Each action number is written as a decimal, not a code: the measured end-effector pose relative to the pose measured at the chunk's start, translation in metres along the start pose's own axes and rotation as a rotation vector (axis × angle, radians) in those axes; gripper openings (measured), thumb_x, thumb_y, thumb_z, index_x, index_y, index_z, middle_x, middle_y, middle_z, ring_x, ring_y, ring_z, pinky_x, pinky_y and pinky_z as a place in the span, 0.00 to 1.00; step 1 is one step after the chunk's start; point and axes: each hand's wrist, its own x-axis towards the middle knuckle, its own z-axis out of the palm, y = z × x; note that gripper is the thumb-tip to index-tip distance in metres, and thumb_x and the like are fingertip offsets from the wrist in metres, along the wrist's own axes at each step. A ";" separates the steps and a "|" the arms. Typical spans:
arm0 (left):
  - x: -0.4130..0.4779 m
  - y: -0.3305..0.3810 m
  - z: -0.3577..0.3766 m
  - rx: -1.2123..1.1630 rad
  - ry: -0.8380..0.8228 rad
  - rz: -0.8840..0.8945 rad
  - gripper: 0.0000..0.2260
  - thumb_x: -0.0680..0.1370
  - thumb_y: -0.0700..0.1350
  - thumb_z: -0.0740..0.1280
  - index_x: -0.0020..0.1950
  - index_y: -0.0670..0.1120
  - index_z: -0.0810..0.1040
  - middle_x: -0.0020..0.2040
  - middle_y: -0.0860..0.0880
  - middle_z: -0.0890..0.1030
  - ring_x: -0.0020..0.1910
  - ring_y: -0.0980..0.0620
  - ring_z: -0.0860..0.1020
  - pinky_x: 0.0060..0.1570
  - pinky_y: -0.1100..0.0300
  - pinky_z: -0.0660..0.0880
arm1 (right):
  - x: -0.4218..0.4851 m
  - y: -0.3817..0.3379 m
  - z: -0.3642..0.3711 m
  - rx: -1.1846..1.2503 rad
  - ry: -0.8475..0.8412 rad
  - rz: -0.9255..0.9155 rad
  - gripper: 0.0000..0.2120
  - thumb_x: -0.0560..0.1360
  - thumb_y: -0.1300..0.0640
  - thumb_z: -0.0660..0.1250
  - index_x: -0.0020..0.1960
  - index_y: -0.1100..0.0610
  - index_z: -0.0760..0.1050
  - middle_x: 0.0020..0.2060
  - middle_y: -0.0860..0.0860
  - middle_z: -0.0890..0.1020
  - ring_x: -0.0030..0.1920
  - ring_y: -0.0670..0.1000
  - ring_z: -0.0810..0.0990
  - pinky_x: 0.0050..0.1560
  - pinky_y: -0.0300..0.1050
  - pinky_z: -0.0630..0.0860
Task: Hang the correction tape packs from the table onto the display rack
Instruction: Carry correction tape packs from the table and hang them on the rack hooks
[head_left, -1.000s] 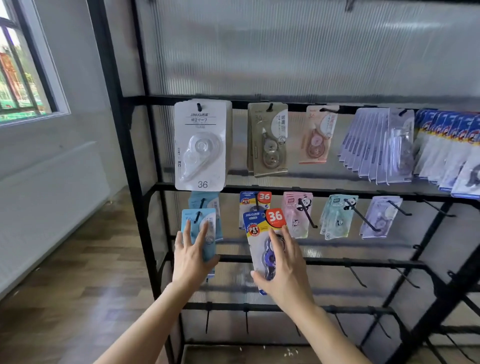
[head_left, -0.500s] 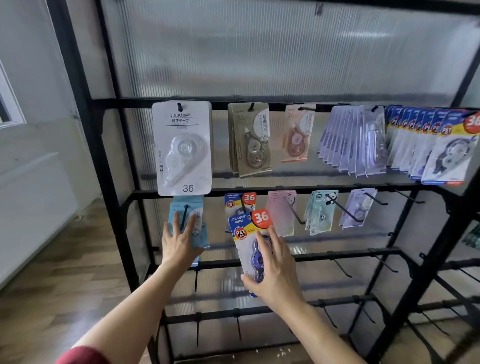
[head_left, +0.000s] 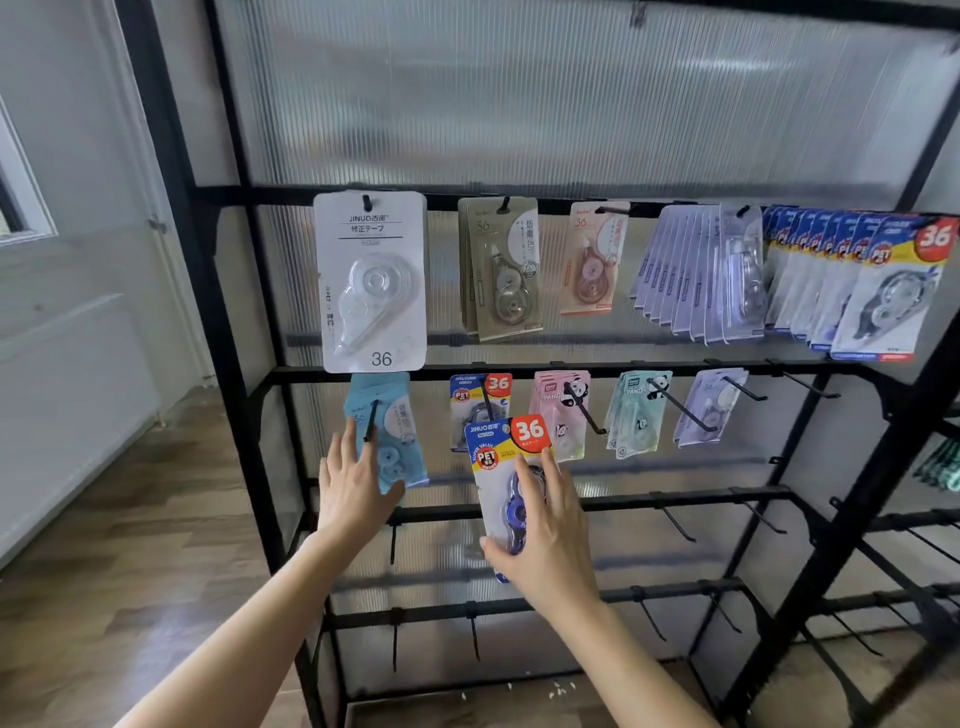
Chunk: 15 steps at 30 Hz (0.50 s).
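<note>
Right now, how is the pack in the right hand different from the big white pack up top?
The white pack hangs straight from a peg; the blue pack is held tilted in the right hand. The white pack is plain with a clear tape; the blue pack is blue and yellow with a purple tape. The white pack's 36 is black at the bottom; the blue pack's sits in a red badge on top. Both say 36.

Matt black metal rack (head_left: 519, 371), glossy plastic-fronted packs (head_left: 506, 467), ribbed translucent panel (head_left: 519, 93), wood-look floor (head_left: 130, 545)
</note>
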 end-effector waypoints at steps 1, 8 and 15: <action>-0.006 0.003 0.000 -0.006 0.008 0.013 0.37 0.76 0.51 0.67 0.78 0.46 0.50 0.79 0.43 0.44 0.77 0.41 0.46 0.74 0.47 0.47 | -0.002 -0.001 0.003 0.008 -0.005 0.006 0.44 0.71 0.40 0.68 0.77 0.51 0.48 0.77 0.53 0.43 0.76 0.56 0.48 0.73 0.53 0.55; -0.021 0.015 -0.013 -0.019 0.100 0.174 0.36 0.76 0.50 0.68 0.79 0.51 0.50 0.79 0.43 0.45 0.77 0.42 0.45 0.74 0.49 0.45 | 0.005 -0.004 0.015 0.032 -0.016 0.012 0.43 0.72 0.41 0.66 0.77 0.52 0.47 0.77 0.53 0.43 0.76 0.56 0.47 0.74 0.52 0.55; -0.001 0.022 -0.029 0.059 0.080 0.198 0.34 0.78 0.51 0.65 0.79 0.50 0.50 0.79 0.44 0.45 0.77 0.44 0.43 0.74 0.50 0.42 | 0.001 -0.004 0.023 -0.007 0.078 -0.009 0.45 0.63 0.47 0.78 0.73 0.59 0.64 0.73 0.63 0.61 0.70 0.68 0.63 0.64 0.65 0.68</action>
